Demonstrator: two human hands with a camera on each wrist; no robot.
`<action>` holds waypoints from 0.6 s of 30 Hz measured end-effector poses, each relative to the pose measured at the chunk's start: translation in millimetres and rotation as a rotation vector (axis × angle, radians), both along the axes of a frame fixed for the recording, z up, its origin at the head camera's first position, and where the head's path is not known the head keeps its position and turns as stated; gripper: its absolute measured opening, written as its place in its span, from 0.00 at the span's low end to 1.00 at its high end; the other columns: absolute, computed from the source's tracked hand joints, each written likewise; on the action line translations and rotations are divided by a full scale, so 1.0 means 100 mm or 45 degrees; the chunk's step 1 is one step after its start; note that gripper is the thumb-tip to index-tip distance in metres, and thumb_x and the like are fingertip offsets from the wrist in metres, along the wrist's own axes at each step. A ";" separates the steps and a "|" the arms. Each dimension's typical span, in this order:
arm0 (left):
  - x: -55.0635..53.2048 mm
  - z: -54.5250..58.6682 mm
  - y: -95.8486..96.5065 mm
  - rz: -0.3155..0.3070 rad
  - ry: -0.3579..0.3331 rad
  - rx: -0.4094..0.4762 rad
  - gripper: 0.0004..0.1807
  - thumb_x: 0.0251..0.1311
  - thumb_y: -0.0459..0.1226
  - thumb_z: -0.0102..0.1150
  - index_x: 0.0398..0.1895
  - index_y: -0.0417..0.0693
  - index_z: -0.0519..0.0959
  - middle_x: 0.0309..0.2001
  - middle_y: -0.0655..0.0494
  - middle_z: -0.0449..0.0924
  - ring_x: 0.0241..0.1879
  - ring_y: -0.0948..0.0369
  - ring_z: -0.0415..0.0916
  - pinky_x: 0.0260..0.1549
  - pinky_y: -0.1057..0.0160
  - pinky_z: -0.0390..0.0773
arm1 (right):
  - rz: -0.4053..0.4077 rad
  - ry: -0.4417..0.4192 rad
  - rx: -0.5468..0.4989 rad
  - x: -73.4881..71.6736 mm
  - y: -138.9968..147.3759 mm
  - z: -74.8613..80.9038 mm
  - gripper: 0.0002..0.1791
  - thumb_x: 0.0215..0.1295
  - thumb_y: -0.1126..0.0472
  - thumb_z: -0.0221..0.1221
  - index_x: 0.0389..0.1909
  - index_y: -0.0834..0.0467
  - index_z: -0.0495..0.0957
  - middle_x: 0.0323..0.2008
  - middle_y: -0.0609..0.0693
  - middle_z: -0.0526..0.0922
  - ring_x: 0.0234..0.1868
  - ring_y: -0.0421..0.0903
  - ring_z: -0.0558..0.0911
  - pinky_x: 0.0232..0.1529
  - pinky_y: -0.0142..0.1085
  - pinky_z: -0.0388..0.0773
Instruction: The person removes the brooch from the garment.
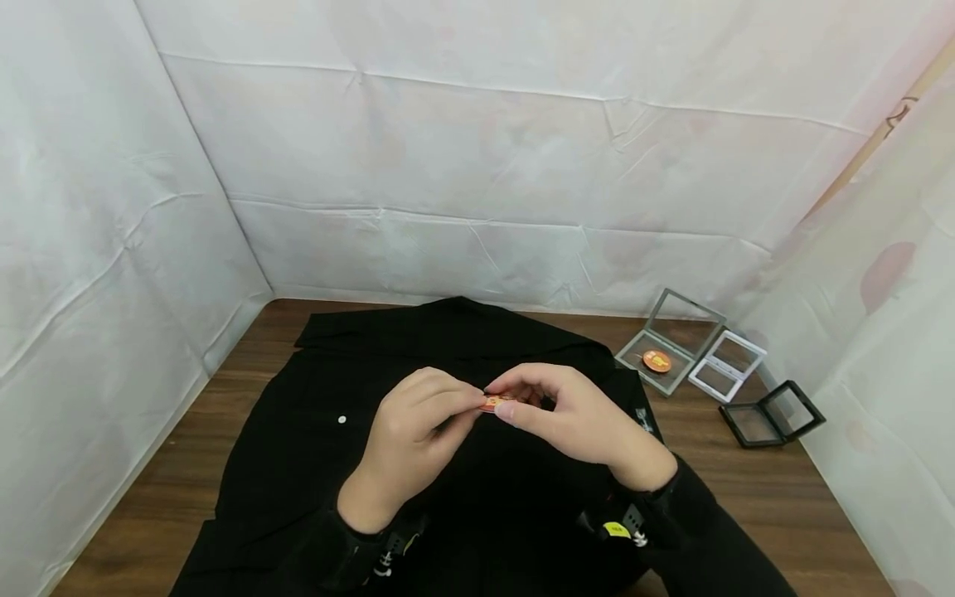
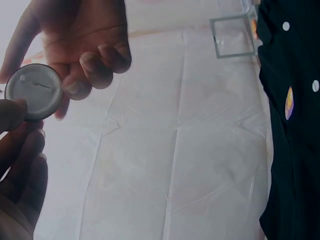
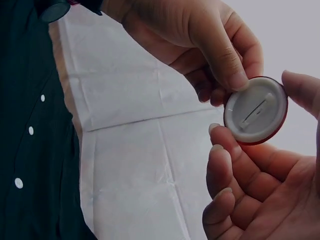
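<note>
A round pin badge with an orange-red face is held between both hands above a black garment. My left hand pinches its left side, with the thumb on the back in the right wrist view. My right hand holds the other side by the rim, between thumb and index finger. The badge's white back shows a thin pin in the right wrist view. White buttons run along the garment, and a purple-and-yellow badge sits on it in the left wrist view.
At the right, a grey-framed clear case stands unfolded with an orange badge in it. Beside it are a white-framed case and a black-framed case. White cloth walls enclose the wooden table.
</note>
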State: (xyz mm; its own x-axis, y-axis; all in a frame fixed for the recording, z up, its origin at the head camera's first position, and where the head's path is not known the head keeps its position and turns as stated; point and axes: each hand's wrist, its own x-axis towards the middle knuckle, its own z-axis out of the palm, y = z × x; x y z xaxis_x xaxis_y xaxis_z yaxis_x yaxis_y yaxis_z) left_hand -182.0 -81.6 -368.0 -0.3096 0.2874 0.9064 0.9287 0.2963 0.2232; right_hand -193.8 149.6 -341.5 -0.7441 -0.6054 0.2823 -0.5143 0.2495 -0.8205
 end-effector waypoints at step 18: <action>-0.01 0.01 -0.01 -0.101 0.114 -0.061 0.04 0.64 0.28 0.68 0.38 0.43 0.89 0.39 0.53 0.88 0.39 0.58 0.84 0.42 0.63 0.81 | 0.205 -0.009 0.265 -0.07 0.07 0.19 0.13 0.71 0.53 0.67 0.51 0.53 0.85 0.34 0.41 0.83 0.32 0.41 0.79 0.33 0.33 0.77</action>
State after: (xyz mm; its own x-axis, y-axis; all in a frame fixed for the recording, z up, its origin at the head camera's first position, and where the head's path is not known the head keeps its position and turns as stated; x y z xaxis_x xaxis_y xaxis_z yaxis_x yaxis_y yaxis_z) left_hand -182.8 -82.2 -366.5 -0.2029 0.3516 0.9139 0.9651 0.2295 0.1260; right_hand -200.7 156.3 -322.4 -0.6351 -0.7606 0.1346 -0.5553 0.3286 -0.7640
